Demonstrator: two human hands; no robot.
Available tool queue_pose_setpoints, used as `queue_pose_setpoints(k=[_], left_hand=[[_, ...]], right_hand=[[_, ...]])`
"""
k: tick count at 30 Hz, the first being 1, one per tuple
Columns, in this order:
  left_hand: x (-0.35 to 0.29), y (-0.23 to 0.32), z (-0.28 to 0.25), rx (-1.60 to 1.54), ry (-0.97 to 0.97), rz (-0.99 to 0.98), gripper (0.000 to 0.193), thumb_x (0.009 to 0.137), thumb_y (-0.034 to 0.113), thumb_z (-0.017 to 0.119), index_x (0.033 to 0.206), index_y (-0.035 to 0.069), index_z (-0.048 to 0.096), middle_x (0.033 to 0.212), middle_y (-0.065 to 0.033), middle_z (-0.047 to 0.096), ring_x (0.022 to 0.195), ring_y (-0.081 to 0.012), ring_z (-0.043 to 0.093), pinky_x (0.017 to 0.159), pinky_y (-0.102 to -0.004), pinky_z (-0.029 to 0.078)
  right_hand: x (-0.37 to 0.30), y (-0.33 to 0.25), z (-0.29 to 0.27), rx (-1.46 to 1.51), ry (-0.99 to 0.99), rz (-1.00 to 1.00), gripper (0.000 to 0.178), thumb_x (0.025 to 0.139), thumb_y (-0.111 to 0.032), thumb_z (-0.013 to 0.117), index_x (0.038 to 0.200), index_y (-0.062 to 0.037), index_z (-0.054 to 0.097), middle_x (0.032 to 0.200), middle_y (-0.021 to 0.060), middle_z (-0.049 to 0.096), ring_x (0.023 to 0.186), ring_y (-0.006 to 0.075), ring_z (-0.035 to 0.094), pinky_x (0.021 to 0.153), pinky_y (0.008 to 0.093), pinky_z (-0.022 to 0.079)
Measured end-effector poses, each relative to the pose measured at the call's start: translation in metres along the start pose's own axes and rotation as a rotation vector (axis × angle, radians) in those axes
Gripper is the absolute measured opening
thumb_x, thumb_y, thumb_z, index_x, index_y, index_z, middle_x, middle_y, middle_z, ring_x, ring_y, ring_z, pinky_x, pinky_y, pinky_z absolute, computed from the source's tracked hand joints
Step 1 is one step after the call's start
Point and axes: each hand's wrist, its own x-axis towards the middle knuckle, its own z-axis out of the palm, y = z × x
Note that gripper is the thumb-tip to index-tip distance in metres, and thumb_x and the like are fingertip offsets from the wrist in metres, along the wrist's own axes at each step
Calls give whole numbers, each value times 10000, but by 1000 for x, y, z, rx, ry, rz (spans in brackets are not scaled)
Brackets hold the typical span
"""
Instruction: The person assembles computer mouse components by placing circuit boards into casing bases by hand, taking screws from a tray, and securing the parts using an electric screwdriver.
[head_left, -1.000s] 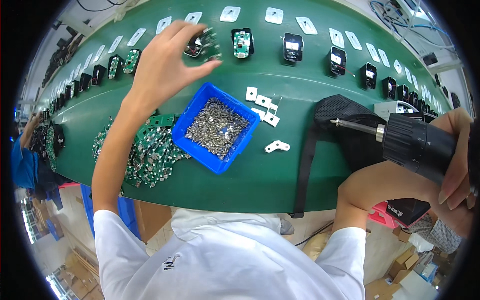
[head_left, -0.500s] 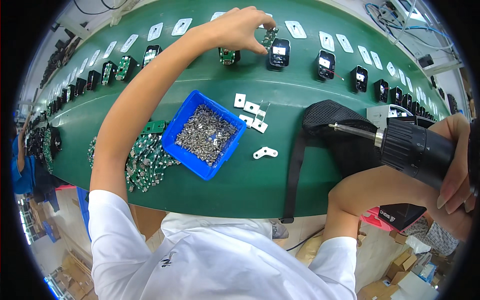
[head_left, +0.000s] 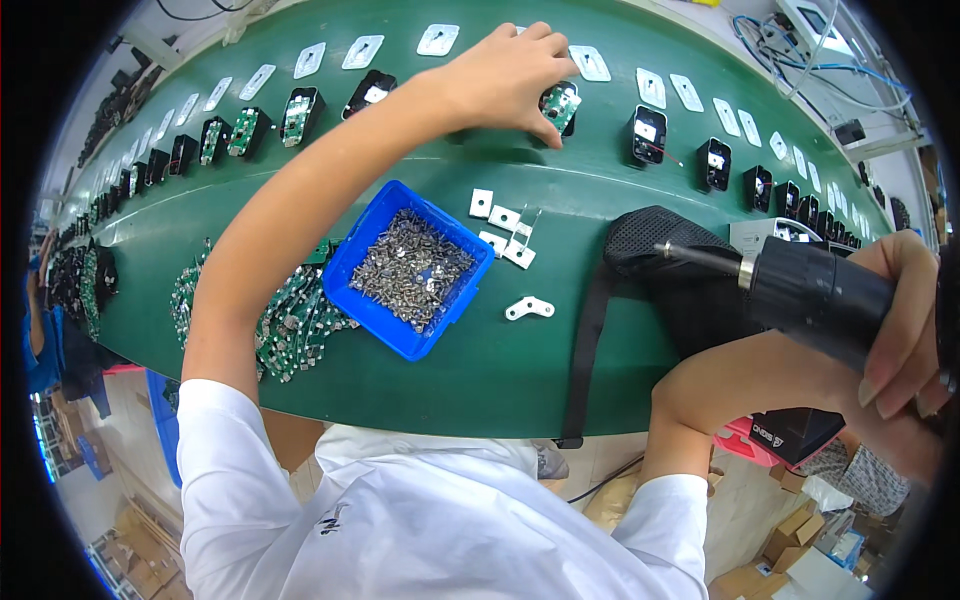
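My left hand [head_left: 520, 82] reaches to the far middle of the bench, its thumb and fingers closed around a green circuit board [head_left: 561, 103]. That board sits at the mouth of a black plastic housing, mostly hidden by the hand; whether it is fully seated I cannot tell. At the right, my right hand [head_left: 905, 330] grips a black electric screwdriver [head_left: 815, 300], its bit pointing left over a black mesh pouch [head_left: 665, 240]. A blue bin [head_left: 450, 300] full of small screws stands in the middle, beside a pile of loose circuit boards [head_left: 295, 330].
Black housings [head_left: 648, 135] line the green bench [head_left: 500, 390], several with boards inside. Behind them runs a row of pale flat covers [head_left: 590, 63]. White square pieces [head_left: 505, 216] and a white bent bracket [head_left: 530, 308] lie right of the bin. Another person [head_left: 45, 340] is at far left.
My left hand has moved slightly right and down, bringing the circuit board from beside the black housing onto its mouth. The screwdriver in my right hand has shifted a little left.
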Motion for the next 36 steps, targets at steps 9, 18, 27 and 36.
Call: queue_pose_setpoints(k=[9, 18, 27, 36], left_hand=[[-85, 71, -137, 73, -450, -112, 126, 797, 128, 701, 834, 59, 602, 847, -58, 570, 781, -242, 570, 725, -381, 482], [-158, 121, -119, -202, -398, -349, 119, 797, 75, 708, 850, 58, 602, 867, -60, 585, 794, -244, 581, 736, -353, 483], [-160, 136, -106, -347, -128, -556, 111, 821, 42, 710, 913, 47, 648, 868, -50, 621, 755, -223, 578, 701, -318, 468], [-168, 135, -102, -484, -45, -646, 115, 822, 83, 741, 886, 67, 648, 841, -25, 641, 728, -194, 587, 682, -311, 479]], right_hand=[[4, 40, -20, -17, 285, 182, 175, 849, -131, 621, 700, -63, 559, 537, 51, 529, 363, 169, 495, 369, 311, 455], [-34, 156, -43, -497, 826, 246, 150, 936, -119, 628, 813, -42, 592, 540, 23, 526, 384, 119, 473, 375, 244, 403], [-44, 166, -53, -506, 846, 286, 181, 946, -131, 630, 802, -31, 587, 541, 23, 522, 384, 124, 477, 371, 250, 402], [-46, 171, -46, -487, 868, 325, 183, 946, -138, 631, 805, -28, 591, 554, 34, 521, 381, 131, 471, 369, 254, 401]])
